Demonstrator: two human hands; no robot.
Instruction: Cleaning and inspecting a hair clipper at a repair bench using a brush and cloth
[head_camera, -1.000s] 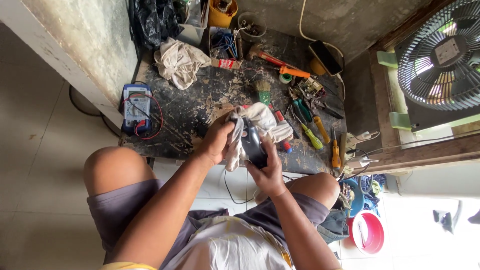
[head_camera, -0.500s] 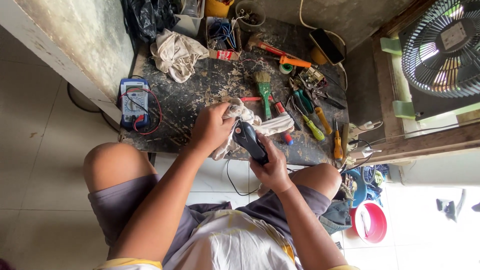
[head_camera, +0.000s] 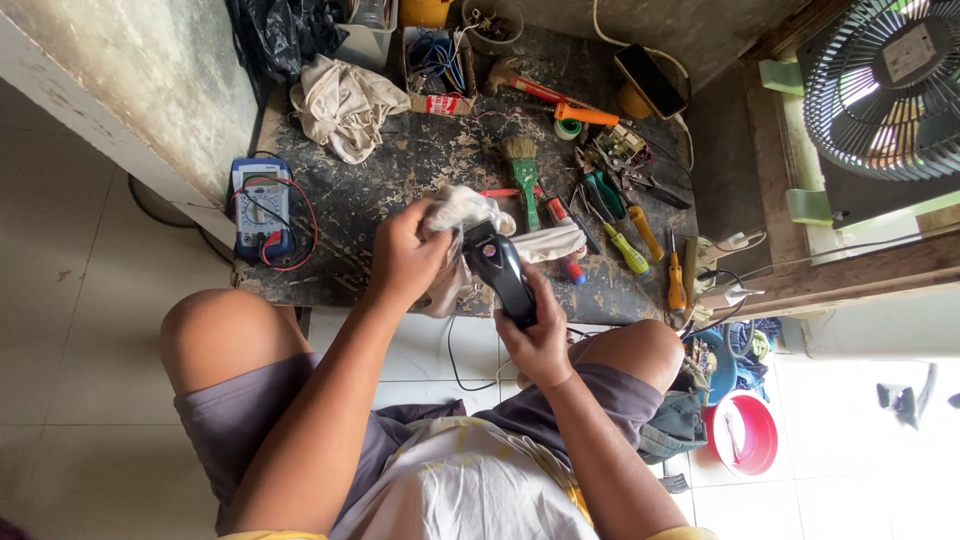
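My right hand (head_camera: 538, 340) grips the lower end of a black hair clipper (head_camera: 498, 268), held tilted above the near edge of the dark worn workbench (head_camera: 400, 170). My left hand (head_camera: 405, 255) clutches a white rag (head_camera: 462, 215) and presses it against the clipper's upper end. A tail of the rag (head_camera: 555, 243) trails onto the bench to the right. A thin black cord (head_camera: 455, 350) hangs down between my knees.
A blue multimeter (head_camera: 262, 205) with red and black leads lies at the bench's left end. A green-handled brush (head_camera: 523, 172), screwdrivers (head_camera: 630, 245), pliers (head_camera: 605, 195), a crumpled cloth (head_camera: 340, 100) and a phone (head_camera: 650, 80) lie further back and right. A fan (head_camera: 885, 90) stands far right, a red basin (head_camera: 745, 432) on the floor.
The left hand has shifted the rag along the clipper's upper end, and the clipper has tilted a little in the right hand. The view has moved slightly closer.
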